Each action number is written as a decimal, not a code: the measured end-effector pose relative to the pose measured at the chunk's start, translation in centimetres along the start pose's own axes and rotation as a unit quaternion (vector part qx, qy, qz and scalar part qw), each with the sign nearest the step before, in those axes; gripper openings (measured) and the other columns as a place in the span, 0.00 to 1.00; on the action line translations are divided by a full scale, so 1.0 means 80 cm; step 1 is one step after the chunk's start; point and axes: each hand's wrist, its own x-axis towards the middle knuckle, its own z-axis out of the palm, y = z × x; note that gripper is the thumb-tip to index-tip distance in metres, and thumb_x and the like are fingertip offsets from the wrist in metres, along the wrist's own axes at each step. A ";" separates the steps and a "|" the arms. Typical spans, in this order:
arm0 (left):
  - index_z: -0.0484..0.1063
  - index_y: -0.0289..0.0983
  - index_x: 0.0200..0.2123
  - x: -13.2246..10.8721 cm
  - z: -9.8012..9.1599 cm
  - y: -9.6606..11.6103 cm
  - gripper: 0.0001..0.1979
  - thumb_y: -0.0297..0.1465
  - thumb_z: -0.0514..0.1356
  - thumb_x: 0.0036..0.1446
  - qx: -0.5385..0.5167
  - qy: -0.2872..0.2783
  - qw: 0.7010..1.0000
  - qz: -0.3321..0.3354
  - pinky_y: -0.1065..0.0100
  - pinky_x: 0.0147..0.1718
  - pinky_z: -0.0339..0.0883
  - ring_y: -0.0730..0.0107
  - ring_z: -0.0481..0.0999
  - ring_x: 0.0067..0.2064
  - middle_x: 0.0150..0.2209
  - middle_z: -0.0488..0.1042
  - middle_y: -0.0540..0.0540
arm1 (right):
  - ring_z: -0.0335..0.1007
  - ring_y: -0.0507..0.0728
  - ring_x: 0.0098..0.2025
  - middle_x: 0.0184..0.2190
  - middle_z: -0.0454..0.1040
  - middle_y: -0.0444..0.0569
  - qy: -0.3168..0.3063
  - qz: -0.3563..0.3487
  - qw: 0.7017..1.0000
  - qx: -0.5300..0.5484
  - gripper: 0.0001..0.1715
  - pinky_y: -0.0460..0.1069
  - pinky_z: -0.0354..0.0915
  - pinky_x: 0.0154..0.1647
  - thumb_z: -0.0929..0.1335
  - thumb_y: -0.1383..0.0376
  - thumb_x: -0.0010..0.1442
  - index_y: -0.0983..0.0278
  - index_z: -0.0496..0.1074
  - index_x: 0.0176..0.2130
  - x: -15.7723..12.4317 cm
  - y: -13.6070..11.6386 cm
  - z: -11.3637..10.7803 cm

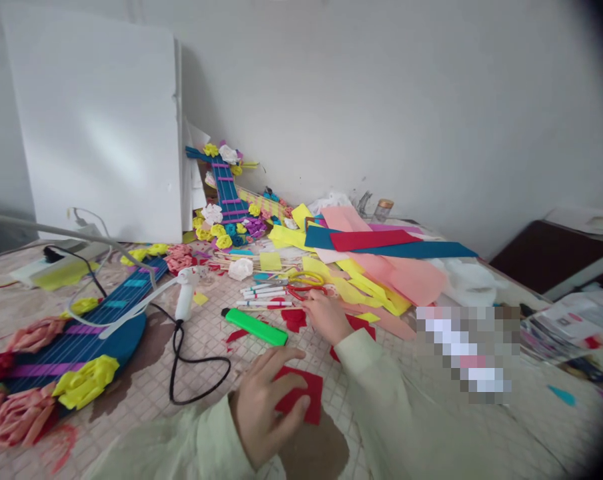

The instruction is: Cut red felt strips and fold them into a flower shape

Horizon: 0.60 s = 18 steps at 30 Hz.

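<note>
Toward the near left corner of the table [206,427] lay a blue paper guitar [126,333] trimmed with paper flowers; a white tool [184,300] with a black cord came next, then a green stick [256,327]. A red square [312,395] lay near the table's near edge, partly beneath the left hand [271,410], which was unclenched, fingers parted and loosely bent, gripping nothing. Red-handled scissors [309,293] lay farther in, at the right hand's [326,317] fingertips; its fingers were bent together, whether grasping I couldn't tell. Coloured strips [396,273] spread toward the far edge.
</note>
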 end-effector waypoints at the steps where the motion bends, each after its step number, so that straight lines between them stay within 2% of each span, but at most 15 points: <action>1: 0.70 0.37 0.30 0.000 0.001 -0.001 0.09 0.27 0.50 0.49 -0.002 0.002 1.000 0.002 0.55 0.42 0.60 0.58 0.64 0.45 0.43 0.66 0.41 | 0.64 0.54 0.39 0.37 0.67 0.50 0.003 0.000 1.000 0.000 0.13 0.47 0.57 0.39 0.59 0.68 0.57 0.64 0.71 0.34 -0.001 0.000 0.000; 6: 0.70 0.36 0.34 0.001 -0.006 -0.002 0.10 0.26 0.50 0.51 -0.036 0.020 0.999 -0.021 0.60 0.38 0.63 0.62 0.67 0.40 0.38 0.67 0.41 | 0.63 0.53 0.39 0.37 0.67 0.49 0.051 0.013 0.998 0.030 0.13 0.47 0.57 0.40 0.58 0.68 0.58 0.63 0.69 0.36 -0.014 0.009 -0.017; 11: 0.71 0.35 0.31 0.011 -0.016 -0.007 0.08 0.28 0.52 0.51 -0.132 0.038 0.984 -0.110 0.68 0.30 0.65 0.68 0.69 0.32 0.29 0.69 0.44 | 0.63 0.53 0.36 0.32 0.67 0.48 0.126 -0.007 0.979 0.162 0.10 0.47 0.59 0.37 0.59 0.70 0.56 0.64 0.69 0.32 -0.032 0.011 -0.041; 13: 0.70 0.34 0.34 0.017 -0.017 -0.013 0.09 0.31 0.53 0.51 -0.206 0.076 0.959 -0.176 0.70 0.25 0.64 0.71 0.68 0.28 0.26 0.69 0.46 | 0.63 0.53 0.34 0.30 0.67 0.47 0.128 -0.036 0.965 0.227 0.07 0.47 0.59 0.35 0.61 0.70 0.54 0.64 0.69 0.30 -0.039 0.001 -0.047; 15: 0.67 0.33 0.37 0.022 -0.018 -0.020 0.13 0.34 0.54 0.50 -0.286 0.128 0.918 -0.242 0.73 0.18 0.63 0.73 0.67 0.23 0.23 0.67 0.48 | 0.62 0.51 0.31 0.27 0.66 0.46 0.114 -0.055 0.953 0.275 0.06 0.46 0.59 0.32 0.62 0.70 0.53 0.65 0.69 0.30 -0.046 -0.013 -0.051; 17: 0.66 0.32 0.37 0.026 -0.021 -0.027 0.14 0.35 0.55 0.49 -0.336 0.175 0.883 -0.278 0.75 0.12 0.58 0.76 0.65 0.18 0.20 0.66 0.51 | 0.61 0.50 0.28 0.26 0.65 0.45 0.092 -0.062 0.947 0.303 0.05 0.44 0.57 0.28 0.63 0.70 0.53 0.65 0.69 0.29 -0.052 -0.029 -0.053; 18: 0.65 0.32 0.35 0.028 -0.023 -0.030 0.13 0.35 0.55 0.48 -0.346 0.193 0.874 -0.281 0.76 0.10 0.56 0.77 0.64 0.16 0.19 0.66 0.51 | 0.60 0.50 0.27 0.25 0.65 0.45 0.083 -0.064 0.945 0.311 0.05 0.44 0.57 0.26 0.63 0.70 0.53 0.65 0.69 0.29 -0.054 -0.035 -0.053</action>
